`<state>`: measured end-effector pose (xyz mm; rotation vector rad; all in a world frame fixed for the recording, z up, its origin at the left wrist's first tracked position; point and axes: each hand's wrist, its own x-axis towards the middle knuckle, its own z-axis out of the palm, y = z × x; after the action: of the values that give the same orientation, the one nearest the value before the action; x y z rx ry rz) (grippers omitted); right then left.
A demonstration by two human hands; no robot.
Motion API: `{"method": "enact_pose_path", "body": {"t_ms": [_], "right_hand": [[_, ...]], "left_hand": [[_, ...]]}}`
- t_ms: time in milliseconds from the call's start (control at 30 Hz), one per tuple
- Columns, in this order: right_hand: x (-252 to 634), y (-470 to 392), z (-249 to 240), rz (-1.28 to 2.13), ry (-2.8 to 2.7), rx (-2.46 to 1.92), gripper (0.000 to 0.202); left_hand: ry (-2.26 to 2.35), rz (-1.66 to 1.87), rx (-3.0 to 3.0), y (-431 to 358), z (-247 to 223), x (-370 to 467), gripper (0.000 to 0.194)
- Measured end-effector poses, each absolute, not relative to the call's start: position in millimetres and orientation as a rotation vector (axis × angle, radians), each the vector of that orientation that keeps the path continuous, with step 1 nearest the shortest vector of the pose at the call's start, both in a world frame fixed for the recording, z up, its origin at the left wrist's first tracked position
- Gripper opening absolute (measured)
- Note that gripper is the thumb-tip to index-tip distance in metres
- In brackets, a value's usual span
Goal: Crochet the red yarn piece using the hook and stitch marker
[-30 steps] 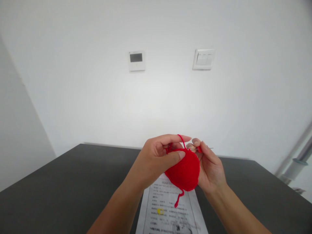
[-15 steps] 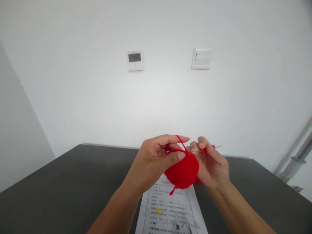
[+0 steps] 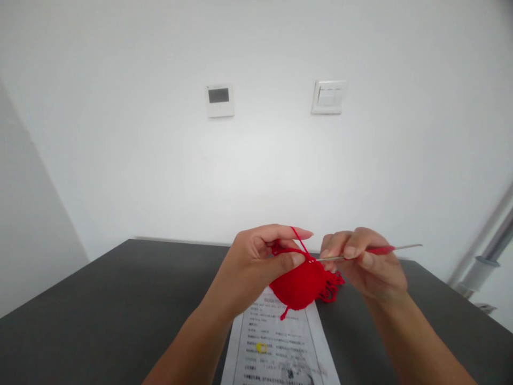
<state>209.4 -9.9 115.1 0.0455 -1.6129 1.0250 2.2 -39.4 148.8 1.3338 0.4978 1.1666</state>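
Note:
My left hand (image 3: 260, 262) pinches the upper edge of a round red crochet piece (image 3: 298, 286) between thumb and fingers. Over its raised index finger runs a strand of red yarn (image 3: 299, 239), down to the stitches. My right hand (image 3: 366, 262) grips a crochet hook (image 3: 380, 250) with a red handle and metal ends. One end of the hook reaches the top edge of the piece, by the left thumb; the other points out to the right. A short yarn tail hangs from the bottom of the piece.
Below the crochet piece, a printed sheet (image 3: 276, 347) with a yellow mark lies on the dark table (image 3: 160, 299). Loose red yarn (image 3: 332, 287) is bunched behind the piece. On the white wall are a thermostat (image 3: 220, 101) and a switch plate (image 3: 328, 97).
My right hand has moved right, away from the left, and its hold on the hook looks different. More of the hook and of the loose yarn shows. The left hand stays nearly in place.

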Motion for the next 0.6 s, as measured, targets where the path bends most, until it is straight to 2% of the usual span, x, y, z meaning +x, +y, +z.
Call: {"method": "enact_pose_path", "body": {"t_ms": [167,600], "right_hand": [[220,-13,121,0.877,-1.689,0.015,0.011],[217,-18,124,0.85,-1.64,-0.062,0.008]], "left_hand": [[0.509,1.122,1.325,-39,149,3,0.021],[0.497,1.065,1.358,-36,148,1,0.026]]}}
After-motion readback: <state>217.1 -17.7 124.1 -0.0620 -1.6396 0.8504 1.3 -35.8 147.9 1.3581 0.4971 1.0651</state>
